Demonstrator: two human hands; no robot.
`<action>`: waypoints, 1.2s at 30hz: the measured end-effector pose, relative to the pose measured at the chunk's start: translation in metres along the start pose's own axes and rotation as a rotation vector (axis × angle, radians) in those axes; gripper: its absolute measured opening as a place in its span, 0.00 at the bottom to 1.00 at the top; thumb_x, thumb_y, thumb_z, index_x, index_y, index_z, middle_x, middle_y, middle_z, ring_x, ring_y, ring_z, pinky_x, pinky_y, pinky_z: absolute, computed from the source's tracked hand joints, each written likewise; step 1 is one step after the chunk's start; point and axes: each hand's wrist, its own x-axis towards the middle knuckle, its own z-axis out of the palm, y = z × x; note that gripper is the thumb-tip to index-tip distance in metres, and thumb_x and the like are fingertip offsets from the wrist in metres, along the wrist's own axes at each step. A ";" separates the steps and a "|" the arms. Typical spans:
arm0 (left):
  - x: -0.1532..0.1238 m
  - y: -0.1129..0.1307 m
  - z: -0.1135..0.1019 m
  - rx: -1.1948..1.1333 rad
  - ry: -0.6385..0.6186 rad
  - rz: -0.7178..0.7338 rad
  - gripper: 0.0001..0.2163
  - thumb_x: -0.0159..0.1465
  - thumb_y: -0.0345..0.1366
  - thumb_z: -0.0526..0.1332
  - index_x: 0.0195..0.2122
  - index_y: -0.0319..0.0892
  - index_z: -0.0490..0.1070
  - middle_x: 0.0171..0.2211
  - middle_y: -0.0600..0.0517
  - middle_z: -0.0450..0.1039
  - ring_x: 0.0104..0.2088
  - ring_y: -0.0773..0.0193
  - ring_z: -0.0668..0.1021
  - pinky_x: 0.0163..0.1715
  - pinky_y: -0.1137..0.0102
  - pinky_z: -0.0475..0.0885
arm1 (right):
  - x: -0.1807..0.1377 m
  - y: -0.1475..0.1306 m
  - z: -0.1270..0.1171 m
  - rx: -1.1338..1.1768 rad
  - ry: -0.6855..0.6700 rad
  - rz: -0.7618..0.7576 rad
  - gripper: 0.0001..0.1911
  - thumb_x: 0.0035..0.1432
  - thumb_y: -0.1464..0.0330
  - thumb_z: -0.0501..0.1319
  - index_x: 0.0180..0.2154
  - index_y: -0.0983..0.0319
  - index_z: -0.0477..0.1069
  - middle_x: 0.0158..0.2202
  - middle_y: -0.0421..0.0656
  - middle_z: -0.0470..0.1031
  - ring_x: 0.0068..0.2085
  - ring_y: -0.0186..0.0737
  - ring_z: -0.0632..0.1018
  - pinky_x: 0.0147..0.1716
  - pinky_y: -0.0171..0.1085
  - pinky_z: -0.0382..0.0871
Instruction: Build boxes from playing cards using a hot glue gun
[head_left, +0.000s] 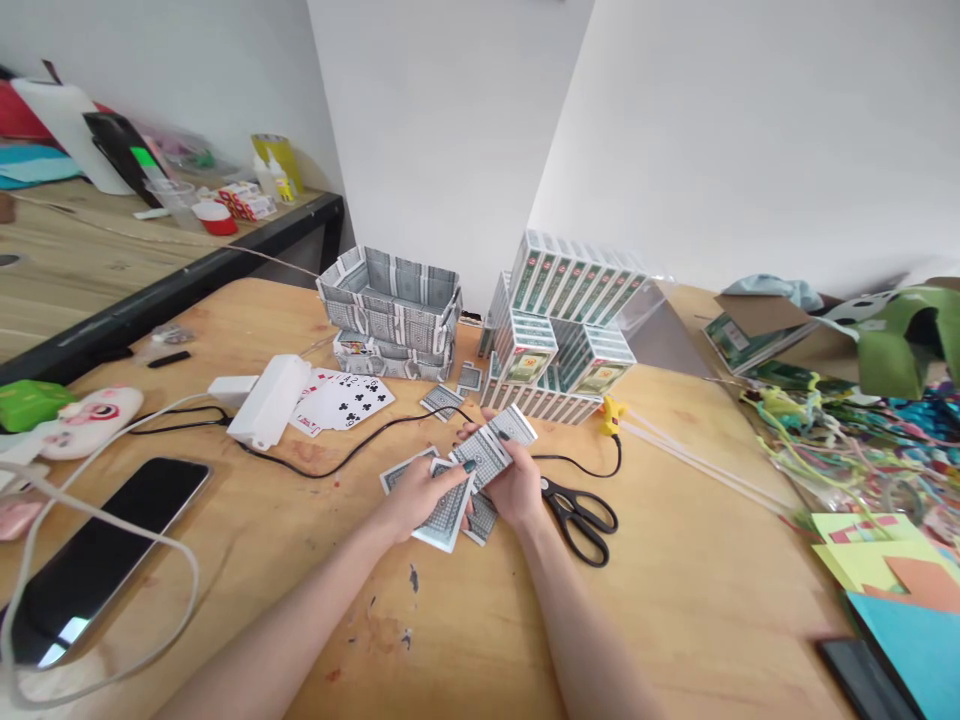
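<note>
Item: grey-backed playing cards, held just left of the black scissors, over the wooden table. Left hand and right hand both pinch the cards, fingers curled round their edges. Stacked card packs stand beyond the scissors, and a phone lies well to their left.
</note>
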 end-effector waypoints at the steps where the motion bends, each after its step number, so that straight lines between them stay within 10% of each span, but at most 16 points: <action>1: -0.001 0.001 0.001 0.034 -0.028 -0.008 0.19 0.55 0.49 0.61 0.20 0.35 0.71 0.17 0.48 0.73 0.16 0.63 0.75 0.17 0.72 0.69 | 0.000 -0.003 0.000 0.050 -0.007 -0.036 0.19 0.50 0.65 0.61 0.47 0.57 0.70 0.39 0.43 0.78 0.42 0.45 0.77 0.42 0.47 0.70; 11: -0.004 0.004 0.005 0.102 -0.108 0.039 0.15 0.57 0.44 0.60 0.20 0.37 0.71 0.19 0.49 0.75 0.17 0.63 0.75 0.18 0.72 0.67 | 0.005 -0.013 -0.009 0.197 0.073 -0.160 0.06 0.54 0.64 0.60 0.27 0.56 0.65 0.23 0.34 0.63 0.25 0.33 0.68 0.40 0.42 0.70; 36: 0.000 -0.004 0.008 0.088 -0.205 0.017 0.14 0.57 0.44 0.60 0.24 0.36 0.71 0.21 0.49 0.75 0.21 0.64 0.76 0.24 0.72 0.71 | 0.001 -0.008 0.002 0.217 -0.023 -0.072 0.07 0.55 0.60 0.59 0.38 0.52 0.66 0.26 0.34 0.63 0.22 0.30 0.63 0.23 0.33 0.63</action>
